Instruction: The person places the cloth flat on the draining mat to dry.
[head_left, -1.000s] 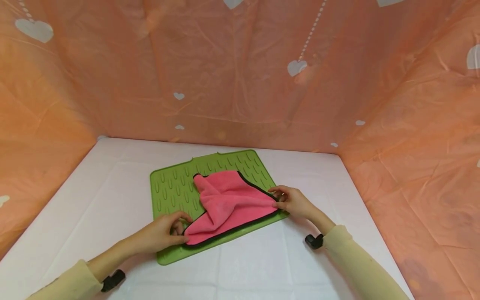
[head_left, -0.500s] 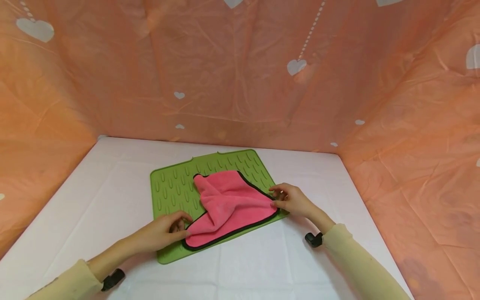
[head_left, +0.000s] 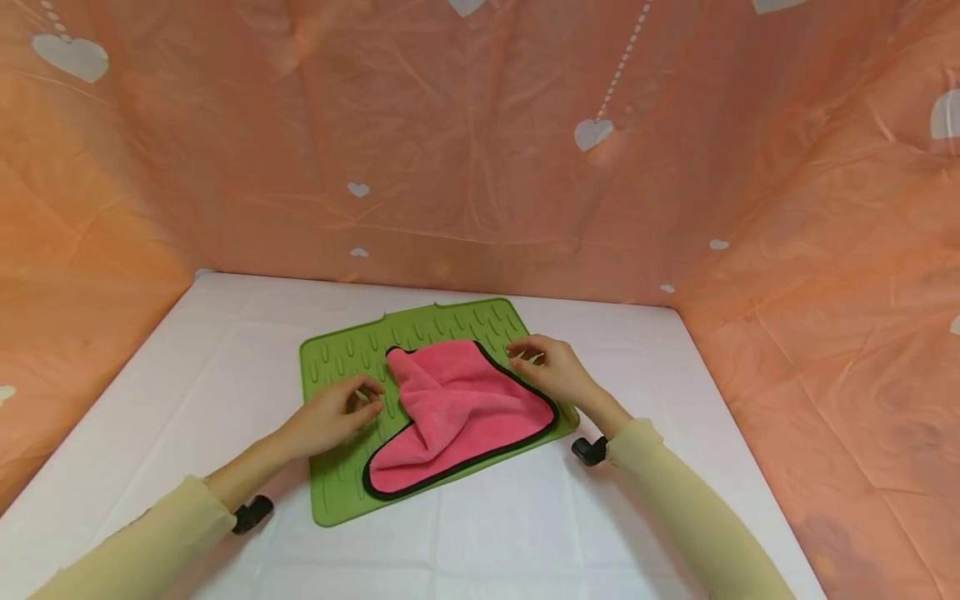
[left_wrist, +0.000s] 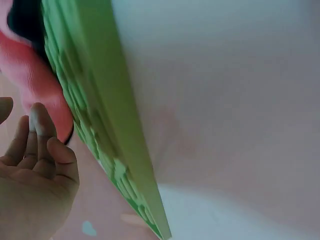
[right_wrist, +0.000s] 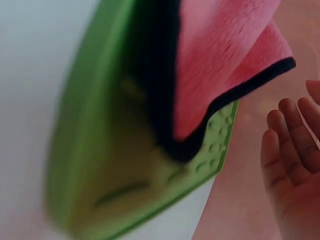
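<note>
A pink cloth [head_left: 457, 408] with black edging lies rumpled on a green ridged mat [head_left: 337, 500], its far left part folded into creases. My left hand [head_left: 330, 417] hovers over the mat's left side, left of the cloth, with fingers loosely bent around nothing. Near the cloth's upper right edge is my right hand [head_left: 551, 365], also holding nothing, fingers relaxed. The left wrist view has the left hand [left_wrist: 40, 175] beside the cloth [left_wrist: 35, 80] and mat edge. In the right wrist view, the cloth's black-trimmed corner [right_wrist: 182, 150] stands apart from the right hand [right_wrist: 295, 155].
The mat sits on a white-covered table [head_left: 510, 533]. An orange curtain with pale hearts [head_left: 465, 167] encloses the back and both sides. A small black device [head_left: 252, 514] is strapped at the left wrist, another black device [head_left: 590, 451] at the right.
Both hands have let go of the cloth's near corners and moved away from me, the right one also leftward. The cloth's near edge now lies flat on the mat.
</note>
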